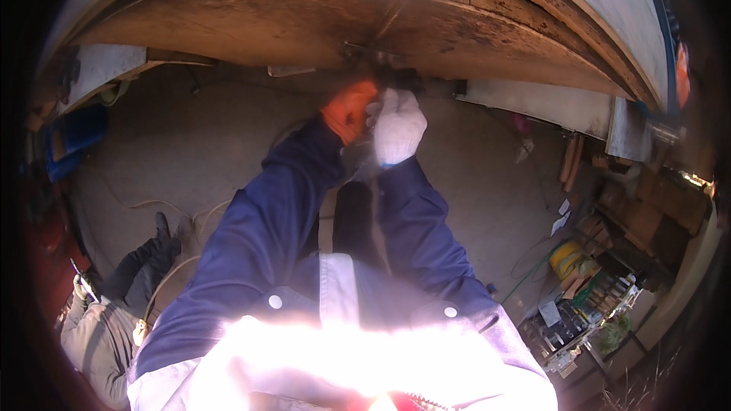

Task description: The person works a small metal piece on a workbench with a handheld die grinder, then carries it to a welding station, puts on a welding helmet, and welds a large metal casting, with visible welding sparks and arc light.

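Brown panel (pixel 251 19) ahead, co-worker (pixel 99 342) leftward

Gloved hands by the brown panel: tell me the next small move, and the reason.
I'd suggest easing the right hand slightly aside: it sits close against the left hand near the brown panel, and the dark object at its fingers is blurred and partly hidden, so the grip can't be judged.
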A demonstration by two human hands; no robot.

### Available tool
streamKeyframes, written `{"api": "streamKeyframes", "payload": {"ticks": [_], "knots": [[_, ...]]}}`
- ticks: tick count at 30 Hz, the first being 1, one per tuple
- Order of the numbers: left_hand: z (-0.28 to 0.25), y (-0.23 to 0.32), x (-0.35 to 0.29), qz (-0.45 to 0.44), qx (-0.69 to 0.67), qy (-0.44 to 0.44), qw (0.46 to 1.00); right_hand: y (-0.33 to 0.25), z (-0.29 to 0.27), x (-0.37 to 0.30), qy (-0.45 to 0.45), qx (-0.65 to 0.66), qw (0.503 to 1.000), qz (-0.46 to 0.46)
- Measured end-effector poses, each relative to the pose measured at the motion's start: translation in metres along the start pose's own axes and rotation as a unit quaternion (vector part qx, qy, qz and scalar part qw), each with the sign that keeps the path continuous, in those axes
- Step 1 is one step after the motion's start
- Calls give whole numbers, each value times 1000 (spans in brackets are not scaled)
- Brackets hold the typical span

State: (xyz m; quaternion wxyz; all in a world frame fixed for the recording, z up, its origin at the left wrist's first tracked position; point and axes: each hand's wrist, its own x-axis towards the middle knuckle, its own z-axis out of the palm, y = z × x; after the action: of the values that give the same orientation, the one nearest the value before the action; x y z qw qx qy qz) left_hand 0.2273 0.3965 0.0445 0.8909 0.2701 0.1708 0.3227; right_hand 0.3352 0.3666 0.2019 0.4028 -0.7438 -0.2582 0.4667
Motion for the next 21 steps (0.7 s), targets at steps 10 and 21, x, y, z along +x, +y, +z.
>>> {"api": "streamKeyframes", "payload": {"ticks": [10, 21], "knots": [[11, -17, 1, 136, 362, 196, 901, 4, 4, 5, 42, 15, 999, -15], [5, -27, 8, 84, 200, 250, 944, -5, 8, 17, 17, 198, 980, 31]]}}
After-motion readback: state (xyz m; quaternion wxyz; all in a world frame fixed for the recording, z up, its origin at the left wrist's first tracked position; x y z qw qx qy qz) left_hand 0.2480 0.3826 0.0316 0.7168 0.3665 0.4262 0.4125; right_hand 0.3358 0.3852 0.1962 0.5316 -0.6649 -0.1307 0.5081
